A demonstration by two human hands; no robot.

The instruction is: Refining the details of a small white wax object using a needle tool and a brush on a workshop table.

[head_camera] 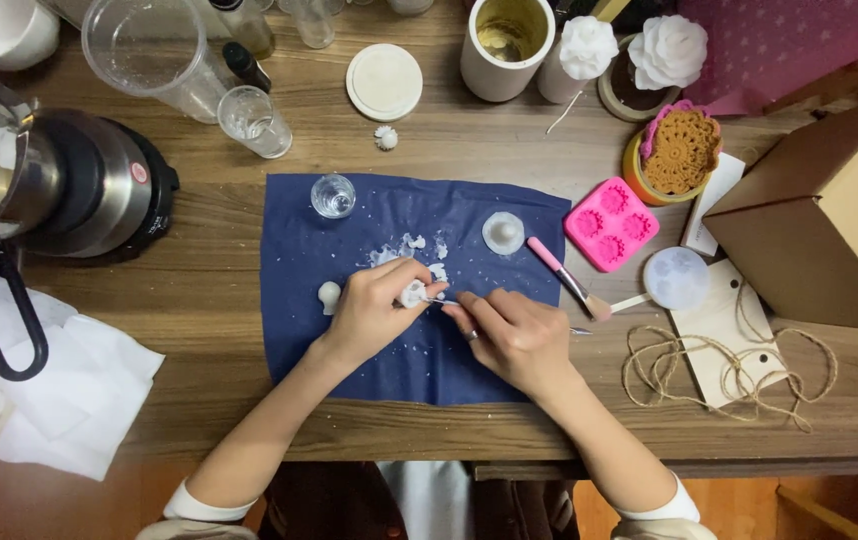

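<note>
Here, in the head view, your left hand (pixel 374 305) pinches a small white wax piece (pixel 412 293) between thumb and fingertips, over the middle of the blue cloth (pixel 349 350) that lies on the wooden table (pixel 209 290). Your right hand (pixel 514 335) is closed around a thin metal tool (pixel 439 300), its tip touching the wax piece; a ring shows on one finger.

On the cloth, white crumbs (pixel 414 245) lie scattered just above your left hand, and a small white blob (pixel 329 295) sits just left of it. A small glass (pixel 333 196) stands near the cloth's upper edge, and a round white mould (pixel 503 232) rests toward its upper right corner.

Right of the cloth, a pink-handled brush (pixel 569 280) lies slanted across the edge, with a pink silicone mould (pixel 611 224) beyond it and a pale round mould (pixel 677 278) beside that. Twine (pixel 739 375) is coiled loosely further right, below a cardboard box (pixel 829 220). An orange crochet coaster (pixel 684 150) sits on a yellow tin above the pink mould.

Above the cloth stand a clear cup (pixel 254 120), a round white lid (pixel 384 82), a cream jar (pixel 507 45) and two white flower candles (pixel 629 50). Left of the cloth sits a steel melting pot (pixel 69 180), with white paper towels (pixel 69 390) below it.
</note>
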